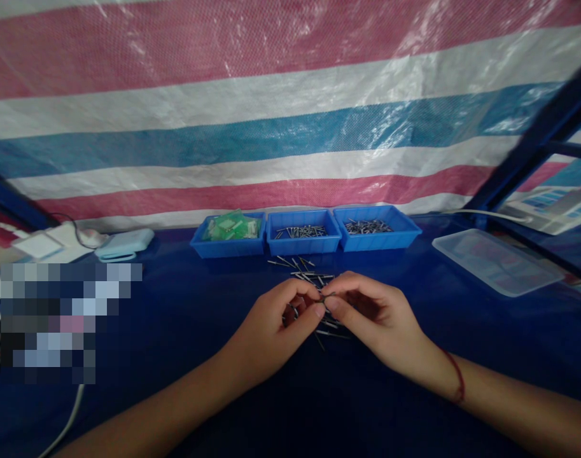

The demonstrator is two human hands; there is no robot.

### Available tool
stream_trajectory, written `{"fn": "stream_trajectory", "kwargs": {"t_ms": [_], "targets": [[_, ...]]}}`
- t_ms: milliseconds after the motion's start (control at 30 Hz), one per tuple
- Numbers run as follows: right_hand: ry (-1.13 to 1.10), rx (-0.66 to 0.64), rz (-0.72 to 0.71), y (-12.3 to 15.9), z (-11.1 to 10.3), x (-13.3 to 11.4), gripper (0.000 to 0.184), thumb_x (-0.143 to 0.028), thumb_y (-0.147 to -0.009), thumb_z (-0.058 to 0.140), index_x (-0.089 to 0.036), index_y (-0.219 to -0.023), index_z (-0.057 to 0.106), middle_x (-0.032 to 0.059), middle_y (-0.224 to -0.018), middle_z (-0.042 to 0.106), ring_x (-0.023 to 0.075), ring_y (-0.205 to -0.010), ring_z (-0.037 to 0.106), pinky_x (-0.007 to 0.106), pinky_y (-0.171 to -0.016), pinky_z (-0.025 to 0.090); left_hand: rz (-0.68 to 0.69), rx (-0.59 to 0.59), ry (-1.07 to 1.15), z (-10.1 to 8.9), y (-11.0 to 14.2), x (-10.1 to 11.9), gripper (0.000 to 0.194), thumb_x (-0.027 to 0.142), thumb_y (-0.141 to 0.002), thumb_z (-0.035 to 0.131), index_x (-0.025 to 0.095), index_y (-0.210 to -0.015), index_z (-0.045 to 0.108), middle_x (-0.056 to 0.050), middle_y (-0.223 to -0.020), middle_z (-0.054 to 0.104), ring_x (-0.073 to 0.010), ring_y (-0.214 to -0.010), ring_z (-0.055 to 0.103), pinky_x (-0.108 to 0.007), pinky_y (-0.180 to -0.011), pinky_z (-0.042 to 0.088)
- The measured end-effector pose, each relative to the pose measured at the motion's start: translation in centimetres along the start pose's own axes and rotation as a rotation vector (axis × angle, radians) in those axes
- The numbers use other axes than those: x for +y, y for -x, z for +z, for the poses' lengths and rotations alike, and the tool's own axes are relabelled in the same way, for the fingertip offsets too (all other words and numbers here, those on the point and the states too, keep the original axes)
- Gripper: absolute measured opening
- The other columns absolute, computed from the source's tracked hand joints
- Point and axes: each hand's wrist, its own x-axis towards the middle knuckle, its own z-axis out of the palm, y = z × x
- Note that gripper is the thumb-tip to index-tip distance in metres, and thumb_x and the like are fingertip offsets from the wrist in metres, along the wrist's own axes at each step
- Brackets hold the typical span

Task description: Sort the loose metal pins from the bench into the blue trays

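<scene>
My left hand (271,327) and my right hand (385,318) meet above the table, thumbs and forefingers pinched together at the same spot. Between the fingertips is a small dark piece (324,298), mostly covered, whose kind I cannot make out. A loose pile of thin metal pins (309,274), resembling blind rivets, lies beneath and just beyond my hands. Farther back stand three blue bins in a row. Green packets (233,226) fill the left bin (228,249). Similar metal pins lie in the middle bin (304,246) and the right bin (385,242).
A translucent plastic lid (497,262) lies at the right. On the left are a light blue case (125,244), a white cable (70,420) and a pixelated area. Striped sheeting (271,146) hangs behind the dark blue table (175,305), with a blue metal post (533,140) at right.
</scene>
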Motion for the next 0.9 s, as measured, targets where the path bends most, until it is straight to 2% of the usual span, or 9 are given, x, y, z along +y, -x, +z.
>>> {"fn": "stream_trajectory", "kwargs": {"t_ms": [400, 667, 900], "targets": [[-0.005, -0.019, 0.023, -0.08, -0.08, 0.26, 0.006, -0.023, -0.082, 0.059, -0.019, -0.085, 0.063, 0.0008, -0.077, 0.062, 0.0102, -0.068, 0.057, 0.022, -0.063, 0.047, 0.114, 0.17, -0.039, -0.09, 0.11, 0.35, 0.003, 0.018, -0.081, 0.055, 0.018, -0.084, 0.057, 0.002, -0.079, 0.057, -0.0105, -0.067, 0.055, -0.022, -0.06, 0.044], [0.003, -0.044, 0.051, -0.1, 0.08, 0.42, 0.007, -0.025, -0.082, 0.058, -0.019, -0.084, 0.062, 0.0015, -0.077, 0.063, 0.0116, -0.067, 0.058, 0.024, -0.061, 0.047, 0.155, 0.202, -0.039, -0.14, 0.3, 0.05, 0.01, 0.019, -0.083, 0.056, 0.02, -0.092, 0.057, 0.001, -0.084, 0.058, -0.0109, -0.071, 0.058, -0.023, -0.064, 0.047], [0.048, -0.089, 0.057, -0.14, 0.27, 0.34, 0.009, -0.026, -0.083, 0.057, -0.019, -0.084, 0.062, 0.0026, -0.077, 0.065, 0.0137, -0.069, 0.059, 0.027, -0.062, 0.049, 0.164, 0.2, -0.052, -0.19, 0.39, 0.48, 0.008, 0.023, -0.083, 0.057, 0.021, -0.091, 0.058, 0.001, -0.084, 0.059, -0.0109, -0.072, 0.058, -0.022, -0.065, 0.047]]}}
